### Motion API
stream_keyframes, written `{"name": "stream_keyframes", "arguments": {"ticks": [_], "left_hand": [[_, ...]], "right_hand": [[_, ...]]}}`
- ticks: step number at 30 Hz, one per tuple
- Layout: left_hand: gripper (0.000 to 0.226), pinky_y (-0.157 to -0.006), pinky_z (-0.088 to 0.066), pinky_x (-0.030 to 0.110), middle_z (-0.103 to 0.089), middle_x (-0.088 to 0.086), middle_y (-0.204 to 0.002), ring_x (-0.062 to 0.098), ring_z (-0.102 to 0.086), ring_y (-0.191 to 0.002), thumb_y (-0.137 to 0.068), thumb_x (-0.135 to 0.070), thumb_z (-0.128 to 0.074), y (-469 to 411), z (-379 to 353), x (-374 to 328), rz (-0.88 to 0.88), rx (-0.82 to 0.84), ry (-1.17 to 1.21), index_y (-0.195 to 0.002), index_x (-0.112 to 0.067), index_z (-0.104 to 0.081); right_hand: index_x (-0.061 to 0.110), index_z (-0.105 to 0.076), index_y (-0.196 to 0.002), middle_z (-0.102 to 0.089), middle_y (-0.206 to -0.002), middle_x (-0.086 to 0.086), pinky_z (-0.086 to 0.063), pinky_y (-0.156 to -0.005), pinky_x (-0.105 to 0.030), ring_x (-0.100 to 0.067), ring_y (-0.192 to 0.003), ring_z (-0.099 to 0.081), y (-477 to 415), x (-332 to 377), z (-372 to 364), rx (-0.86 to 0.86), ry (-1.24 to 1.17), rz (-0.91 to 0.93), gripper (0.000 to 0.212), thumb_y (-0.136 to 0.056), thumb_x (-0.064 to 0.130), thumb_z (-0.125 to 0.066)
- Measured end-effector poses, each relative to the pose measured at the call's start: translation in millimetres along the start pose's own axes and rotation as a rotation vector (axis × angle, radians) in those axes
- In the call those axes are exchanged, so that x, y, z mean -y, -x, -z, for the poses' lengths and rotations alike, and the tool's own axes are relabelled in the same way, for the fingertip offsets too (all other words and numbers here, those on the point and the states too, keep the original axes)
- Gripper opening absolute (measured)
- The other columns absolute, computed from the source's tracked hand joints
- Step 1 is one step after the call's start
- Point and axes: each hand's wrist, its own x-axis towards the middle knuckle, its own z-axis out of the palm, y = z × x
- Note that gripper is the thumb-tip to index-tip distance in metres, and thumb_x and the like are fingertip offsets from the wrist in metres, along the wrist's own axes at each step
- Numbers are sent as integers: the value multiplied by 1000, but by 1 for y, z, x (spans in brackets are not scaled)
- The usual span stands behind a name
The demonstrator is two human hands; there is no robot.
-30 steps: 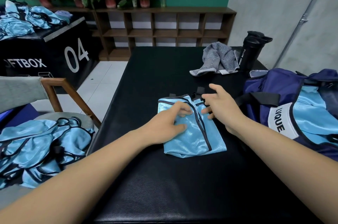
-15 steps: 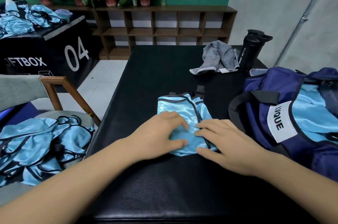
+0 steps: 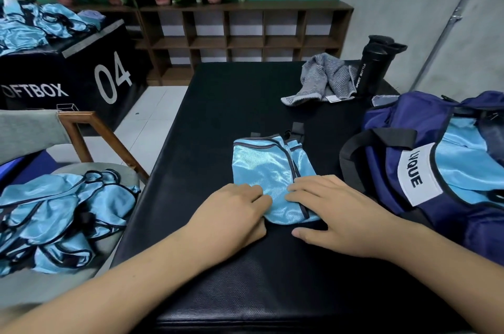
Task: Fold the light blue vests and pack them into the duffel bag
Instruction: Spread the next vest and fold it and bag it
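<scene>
A folded light blue vest (image 3: 266,170) with dark trim lies in the middle of the black padded table (image 3: 240,99). My left hand (image 3: 231,217) grips its near left corner, fingers curled at the edge. My right hand (image 3: 335,211) lies flat on its near right edge, fingers stretched toward the left hand. The navy duffel bag (image 3: 409,126) stands open at the right, with light blue vests (image 3: 463,167) inside it.
A heap of unfolded light blue vests (image 3: 54,213) lies on a wooden chair (image 3: 90,126) at the left. More vests (image 3: 35,22) sit on a black box at the far left. A grey towel (image 3: 324,77) and a black sport bottle (image 3: 371,66) stand at the table's far right.
Both hands have slid from the vest's middle and far end down to its near edge. The vest now lies flatter and the hands sit side by side.
</scene>
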Motion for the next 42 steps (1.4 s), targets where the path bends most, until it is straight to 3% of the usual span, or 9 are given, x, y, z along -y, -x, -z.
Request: {"name": "stream_keyframes", "arguments": {"ticks": [5, 9, 17, 22, 29, 32, 35, 39, 42], "left_hand": [[7, -68, -46, 37, -55, -7, -81, 16, -49, -71, -98, -34, -47, 5, 21, 6, 170, 101, 346, -96, -27, -47], [16, -65, -44, 37, -55, 1, -71, 20, -49, -66, -106, -25, -53, 7, 36, 7, 300, 58, 590, -92, -27, -45], [11, -80, -46, 36, -65, 3, -91, 11, -53, -80, -109, -26, -54, 6, 37, 15, 590, -22, 932, -102, -23, -62], [17, -71, -52, 19, -73, -9, -93, 2, -67, -81, -95, -40, -78, 2, 29, 13, 652, -59, 873, -104, -33, -66], [14, -73, -51, 21, -73, -20, -93, 0, -67, -88, -95, -40, -73, -13, 11, 21, 751, -65, 740, -87, -29, -70], [22, -58, -41, 12, -70, -16, -81, -2, -60, -68, -94, -45, -75, -18, 5, 25, 778, -59, 675, -84, -28, -64], [30, -52, -40, 19, -65, -9, -73, 3, -53, -57, -91, -52, -76, -21, 4, 28, 806, -25, 600, -85, -28, -59], [39, -58, -49, 32, -69, -6, -75, 12, -63, -66, -88, -64, -73, -17, 7, 30, 820, 36, 490, -86, -28, -57], [41, -64, -49, 30, -66, -6, -89, 11, -64, -78, -89, -65, -72, -15, 6, 33, 806, 53, 457, -86, -26, -59]], "right_hand": [[40, -52, -138, -53, -130, 28, -30, -112, -18, 7, -125, -46, -4, -1, 4, -43, -179, -48, 48, -93, 55, -64], [33, -59, -99, -63, -91, 11, -49, -77, -32, -12, -84, -59, -2, 0, 13, -125, -400, -182, 15, -94, 31, -72], [19, -64, -86, -65, -82, -5, -47, -72, -42, -9, -71, -54, -10, 5, 14, -236, -755, -404, 25, -99, 39, -71], [8, -59, -83, -59, -78, -13, -41, -63, -38, -9, -63, -45, -15, 9, -1, -265, -699, -567, 41, -98, 45, -69], [9, -50, -74, -48, -63, 5, -35, -59, -36, -10, -59, -41, -22, 3, -13, -273, -728, -733, 48, -97, 46, -68], [16, -41, -69, -41, -61, 4, -31, -55, -33, -10, -55, -35, -24, 1, -9, -247, -643, -739, 48, -96, 44, -69], [20, -32, -71, -33, -62, 4, -28, -50, -31, -11, -53, -27, -24, 2, -6, -235, -527, -717, 50, -94, 45, -69], [19, -39, -74, -46, -60, 1, -39, -53, -38, -15, -54, -37, -20, 0, -8, -218, -442, -721, 47, -91, 50, -70], [27, -43, -81, -61, -64, 1, -54, -61, -46, -18, -59, -54, -18, -2, -5, -216, -392, -712, 39, -88, 51, -72]]}}
